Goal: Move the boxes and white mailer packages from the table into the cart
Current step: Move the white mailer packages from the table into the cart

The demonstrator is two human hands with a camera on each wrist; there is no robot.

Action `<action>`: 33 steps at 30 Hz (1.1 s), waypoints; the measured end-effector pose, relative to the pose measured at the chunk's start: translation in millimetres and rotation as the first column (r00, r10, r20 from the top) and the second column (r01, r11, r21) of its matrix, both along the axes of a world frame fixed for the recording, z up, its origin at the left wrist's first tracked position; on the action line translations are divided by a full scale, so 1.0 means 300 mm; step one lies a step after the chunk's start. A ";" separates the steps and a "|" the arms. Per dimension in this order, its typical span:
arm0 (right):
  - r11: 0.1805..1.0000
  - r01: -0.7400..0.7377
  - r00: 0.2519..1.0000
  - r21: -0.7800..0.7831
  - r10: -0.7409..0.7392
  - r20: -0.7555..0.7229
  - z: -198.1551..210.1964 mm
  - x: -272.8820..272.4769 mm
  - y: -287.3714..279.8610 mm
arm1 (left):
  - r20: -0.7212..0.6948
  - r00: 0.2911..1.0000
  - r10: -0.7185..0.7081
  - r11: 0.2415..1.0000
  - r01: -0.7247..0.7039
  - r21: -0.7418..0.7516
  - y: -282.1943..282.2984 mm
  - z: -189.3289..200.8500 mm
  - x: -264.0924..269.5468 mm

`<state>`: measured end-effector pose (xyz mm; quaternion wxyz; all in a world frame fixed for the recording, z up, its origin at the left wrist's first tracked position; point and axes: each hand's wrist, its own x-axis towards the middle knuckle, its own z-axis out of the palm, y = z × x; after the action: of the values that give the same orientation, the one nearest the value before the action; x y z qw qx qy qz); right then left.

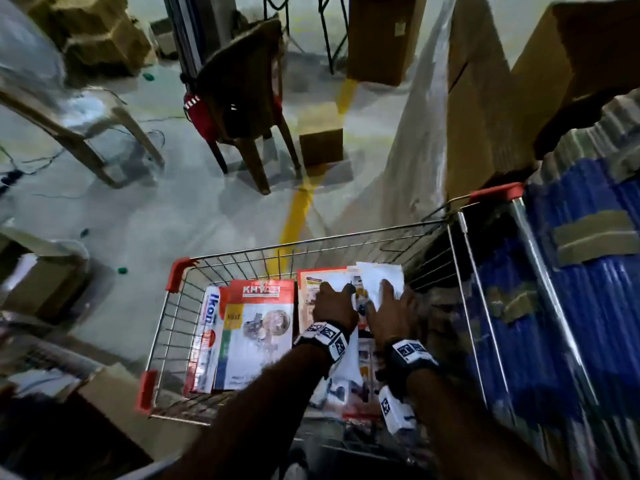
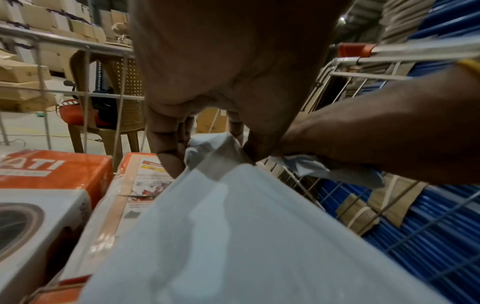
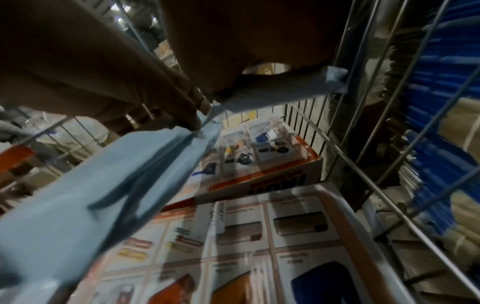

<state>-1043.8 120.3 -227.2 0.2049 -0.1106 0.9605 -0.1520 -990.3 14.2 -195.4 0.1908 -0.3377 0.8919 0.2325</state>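
Observation:
The wire cart (image 1: 311,241) with red corner guards stands below me. An orange and white box (image 1: 256,327) lies at its left, and a printed box (image 1: 308,289) lies under my hands. Both hands hold a white mailer package (image 1: 377,278) low over that printed box. My left hand (image 1: 334,296) pinches the mailer (image 2: 246,236) at its far edge. My right hand (image 1: 391,299) grips the mailer's far right corner (image 3: 285,82) near the cart's right wall. In the right wrist view the mailer (image 3: 103,195) hangs creased above the printed boxes (image 3: 259,226).
A brown plastic chair (image 1: 249,98) and a small cardboard box (image 1: 320,140) stand on the floor beyond the cart. A blue taped stack (image 1: 571,306) presses against the cart's right side. Tall cartons (image 1: 381,36) stand behind. Another carton (image 1: 114,393) sits at left.

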 end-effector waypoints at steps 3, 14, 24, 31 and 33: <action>0.999 -0.014 0.998 -0.042 0.011 -0.065 -0.065 -0.032 -0.030 | -0.005 1.000 0.013 0.999 -0.014 -0.031 -0.007 -0.061 -0.060; 0.969 -0.241 0.969 0.059 0.237 0.075 -0.274 -0.112 -0.034 | 0.013 0.999 0.038 0.999 -0.038 -0.006 -0.011 -0.213 -0.131; 0.984 -0.117 0.983 -0.131 0.134 0.126 -0.046 -0.085 -0.053 | -0.055 0.998 0.027 0.999 -0.026 0.028 -0.071 -0.074 -0.032; 0.922 -0.264 0.946 -0.283 0.304 0.111 0.181 0.072 -0.151 | -0.303 0.933 0.193 0.981 -0.177 0.080 -0.154 0.127 0.235; 0.867 -0.330 0.921 -0.373 0.382 0.072 0.233 0.133 -0.176 | -0.342 0.912 0.224 0.974 -0.205 0.091 -0.177 0.188 0.349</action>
<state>-1003.9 67.4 -157.3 0.2749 -0.3100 0.8630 -0.2892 -885.7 -39.0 -139.0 0.0111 -0.3816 0.8625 0.3323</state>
